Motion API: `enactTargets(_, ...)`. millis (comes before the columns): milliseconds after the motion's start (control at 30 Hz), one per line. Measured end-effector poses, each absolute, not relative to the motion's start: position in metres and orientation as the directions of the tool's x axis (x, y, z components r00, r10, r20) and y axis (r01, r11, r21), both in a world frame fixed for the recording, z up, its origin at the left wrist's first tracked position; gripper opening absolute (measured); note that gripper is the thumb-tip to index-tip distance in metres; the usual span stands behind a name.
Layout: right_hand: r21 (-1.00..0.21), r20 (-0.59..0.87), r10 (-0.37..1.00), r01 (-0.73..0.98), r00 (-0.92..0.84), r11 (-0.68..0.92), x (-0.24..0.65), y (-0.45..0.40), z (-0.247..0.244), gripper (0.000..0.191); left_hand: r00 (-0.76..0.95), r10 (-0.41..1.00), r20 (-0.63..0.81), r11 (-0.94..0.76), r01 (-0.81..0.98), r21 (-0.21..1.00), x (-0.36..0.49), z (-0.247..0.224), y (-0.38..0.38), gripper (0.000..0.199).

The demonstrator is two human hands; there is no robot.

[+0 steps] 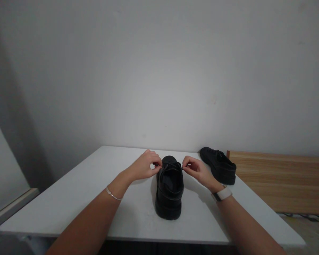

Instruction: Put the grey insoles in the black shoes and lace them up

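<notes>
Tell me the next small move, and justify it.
Perhaps draw the left hand and right hand gently apart to snug the thin black lace: both appear to pinch it, on opposite sides, its strands cross between them, and the black, thick-soled leather-like shoe stands upright on the flat white table.

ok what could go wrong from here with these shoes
The laces could slip from the left hand or right hand, as both only pinch them. Neither hand steadies the near shoe, so a hard pull might drag or tilt it. The far shoe sits near the right edge of the table, so a bump could push it off.
</notes>
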State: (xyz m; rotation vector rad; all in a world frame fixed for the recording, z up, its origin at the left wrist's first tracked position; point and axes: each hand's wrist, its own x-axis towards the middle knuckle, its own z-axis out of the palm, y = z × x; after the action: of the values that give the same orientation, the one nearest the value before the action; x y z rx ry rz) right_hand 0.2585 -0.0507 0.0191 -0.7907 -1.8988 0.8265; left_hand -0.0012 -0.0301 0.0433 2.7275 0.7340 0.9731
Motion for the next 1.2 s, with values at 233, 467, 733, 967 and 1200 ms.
enactTargets(233,-0.690,0.561,0.747,0.297,-0.358,0.660,0.253,-0.055,0.023,0.018,0.634,0.447,0.631,-0.892,0.370,0.260,0.000,0.045,-0.033,0.010)
enactTargets(467,-0.615,0.597,0.724,0.382,-0.347,0.690,0.257,-0.057,0.029,0.013,0.643,0.519,0.563,-0.854,0.363,0.373,0.001,0.048,-0.032,0.014)
enactTargets(733,-0.491,0.580,0.729,0.559,-0.363,0.668,0.243,-0.093,0.042,0.023,0.567,0.657,0.497,-0.747,0.400,0.531,0.012,0.055,-0.053,0.025)
enactTargets(967,-0.171,0.369,0.819,0.834,-0.440,0.525,0.223,-0.106,0.066,0.026,0.551,0.686,0.475,-0.722,0.593,0.356,0.035,0.061,-0.067,0.021)
enactTargets(1200,-0.060,0.391,0.843,0.904,-0.370,0.424,0.207,-0.099,0.073,0.015,0.542,0.710,0.450,-0.699,0.622,0.352,0.042,0.071,-0.062,0.019)
